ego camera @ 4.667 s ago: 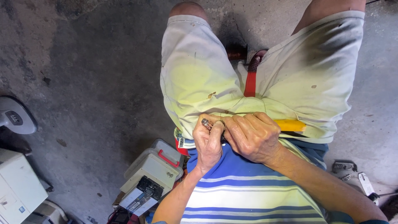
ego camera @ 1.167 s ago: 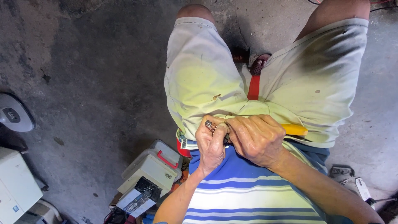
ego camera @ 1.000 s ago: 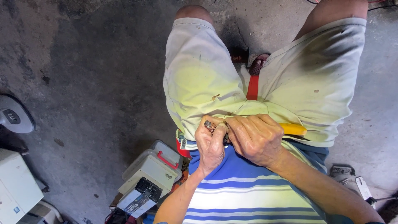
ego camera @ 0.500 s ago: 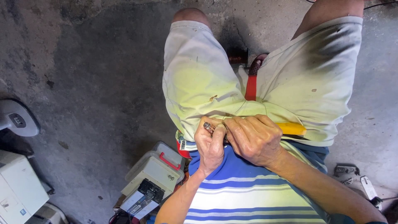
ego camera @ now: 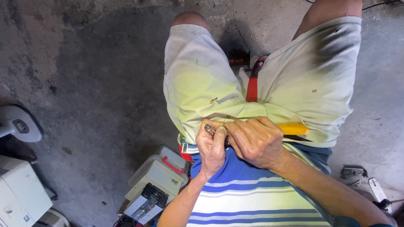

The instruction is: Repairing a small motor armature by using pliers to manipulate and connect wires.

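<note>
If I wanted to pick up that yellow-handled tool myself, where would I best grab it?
Probably by the yellow handle. It sticks out sideways from under the right hand, lying flat across the lap on the pale shorts, so its free end is the only bare part. Come from that open side; the working end is hidden under both hands, next to the small metal piece the left hand pinches.

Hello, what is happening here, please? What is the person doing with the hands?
A seated person in pale shorts and a blue striped shirt works in the lap with both hands pressed together. The left hand pinches a small metal part. The right hand grips a tool with a yellow handle; its tip is hidden. A thin wire runs up over the shorts. A red strap lies between the legs. A plastic case with a red handle sits on the concrete floor.
</note>
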